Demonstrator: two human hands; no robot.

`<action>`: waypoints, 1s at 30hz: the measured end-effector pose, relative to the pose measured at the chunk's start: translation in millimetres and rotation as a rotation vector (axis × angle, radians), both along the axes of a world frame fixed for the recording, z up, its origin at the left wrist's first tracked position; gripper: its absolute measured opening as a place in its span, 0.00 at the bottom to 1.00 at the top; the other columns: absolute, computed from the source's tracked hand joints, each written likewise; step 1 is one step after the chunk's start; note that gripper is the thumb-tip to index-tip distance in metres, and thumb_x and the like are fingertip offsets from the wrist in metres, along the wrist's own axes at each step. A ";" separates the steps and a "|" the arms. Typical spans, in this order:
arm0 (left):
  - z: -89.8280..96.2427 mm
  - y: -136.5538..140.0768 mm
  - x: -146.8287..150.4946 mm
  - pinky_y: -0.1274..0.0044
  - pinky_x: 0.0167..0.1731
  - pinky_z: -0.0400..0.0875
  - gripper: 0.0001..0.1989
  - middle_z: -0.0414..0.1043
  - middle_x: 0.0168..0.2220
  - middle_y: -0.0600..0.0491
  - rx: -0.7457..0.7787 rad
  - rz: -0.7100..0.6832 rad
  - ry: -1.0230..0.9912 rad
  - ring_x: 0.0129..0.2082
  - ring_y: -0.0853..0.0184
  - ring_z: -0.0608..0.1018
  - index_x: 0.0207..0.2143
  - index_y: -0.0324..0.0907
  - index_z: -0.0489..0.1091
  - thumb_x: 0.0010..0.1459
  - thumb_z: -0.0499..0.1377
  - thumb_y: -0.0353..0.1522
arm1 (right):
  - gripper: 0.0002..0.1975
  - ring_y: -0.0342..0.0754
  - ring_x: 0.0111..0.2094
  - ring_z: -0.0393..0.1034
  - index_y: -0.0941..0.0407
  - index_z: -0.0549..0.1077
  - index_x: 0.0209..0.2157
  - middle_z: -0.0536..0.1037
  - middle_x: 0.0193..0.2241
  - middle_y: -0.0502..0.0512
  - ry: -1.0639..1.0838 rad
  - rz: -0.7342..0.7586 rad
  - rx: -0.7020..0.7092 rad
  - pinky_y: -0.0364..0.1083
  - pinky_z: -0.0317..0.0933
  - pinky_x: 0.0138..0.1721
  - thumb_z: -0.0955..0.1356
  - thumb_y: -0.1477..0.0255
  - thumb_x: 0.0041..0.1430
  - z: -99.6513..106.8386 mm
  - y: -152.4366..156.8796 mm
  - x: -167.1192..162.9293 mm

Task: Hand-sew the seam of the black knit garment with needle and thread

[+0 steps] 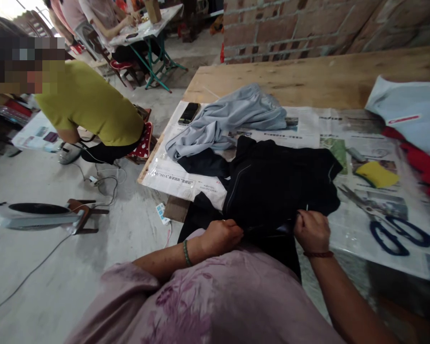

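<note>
A black garment (279,186) with thin pale seam lines lies over the table's near edge. My left hand (224,235) is closed on its near edge, close to my body. Farther right, my right hand (312,230) pinches the same edge, and a small white bit shows just above the fingers. The cloth between both hands is drawn fairly straight. To the right of the garment lie scissors (389,224) with dark blue handles, blades partly apart. Beyond the garment, a crumpled grey-blue garment (232,117) rests on the newspaper.
Newspaper under clear plastic (186,186) covers the wooden table (318,81). On it are a phone (189,113), a yellow cloth piece (377,174), and light blue (412,112) and red fabric (421,165). A person in yellow-green (96,102) sits at left, near a standing fan (36,215) and cords.
</note>
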State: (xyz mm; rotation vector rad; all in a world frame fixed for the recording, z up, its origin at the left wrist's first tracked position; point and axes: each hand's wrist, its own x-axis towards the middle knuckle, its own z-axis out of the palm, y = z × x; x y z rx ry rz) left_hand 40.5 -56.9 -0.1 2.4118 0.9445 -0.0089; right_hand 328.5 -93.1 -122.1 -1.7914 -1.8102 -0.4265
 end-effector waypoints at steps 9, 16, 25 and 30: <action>-8.5 -0.4 -2.5 0.80 0.33 0.65 0.08 0.69 0.32 0.51 -0.150 0.178 -0.107 0.31 0.70 0.71 0.35 0.41 0.70 0.58 0.51 0.29 | 0.08 0.48 0.32 0.63 0.60 0.71 0.31 0.70 0.26 0.57 -0.010 -0.011 0.000 0.46 0.55 0.36 0.61 0.74 0.56 0.1 0.0 -0.4; -26.8 6.7 -5.2 0.84 0.22 0.58 0.10 0.61 0.22 0.60 -0.582 0.418 -0.359 0.20 0.76 0.62 0.37 0.39 0.68 0.55 0.49 0.26 | 0.08 0.48 0.33 0.62 0.60 0.71 0.32 0.70 0.27 0.57 -0.006 0.004 0.022 0.45 0.55 0.36 0.61 0.74 0.56 0.9 -0.2 -1.2; -21.6 7.9 4.0 0.83 0.25 0.59 0.08 0.67 0.24 0.58 -0.595 0.477 -0.257 0.24 0.74 0.67 0.30 0.38 0.70 0.50 0.59 0.35 | 0.08 0.48 0.32 0.63 0.60 0.71 0.32 0.70 0.26 0.57 -0.050 0.002 0.026 0.46 0.56 0.36 0.61 0.74 0.57 1.2 0.3 -0.8; -18.9 6.6 8.8 0.82 0.27 0.60 0.05 0.70 0.28 0.56 -0.280 0.313 -0.120 0.28 0.71 0.69 0.31 0.42 0.71 0.51 0.59 0.33 | 0.08 0.48 0.33 0.63 0.60 0.71 0.32 0.70 0.26 0.57 0.019 0.022 0.030 0.46 0.56 0.36 0.61 0.75 0.56 1.7 0.3 -1.0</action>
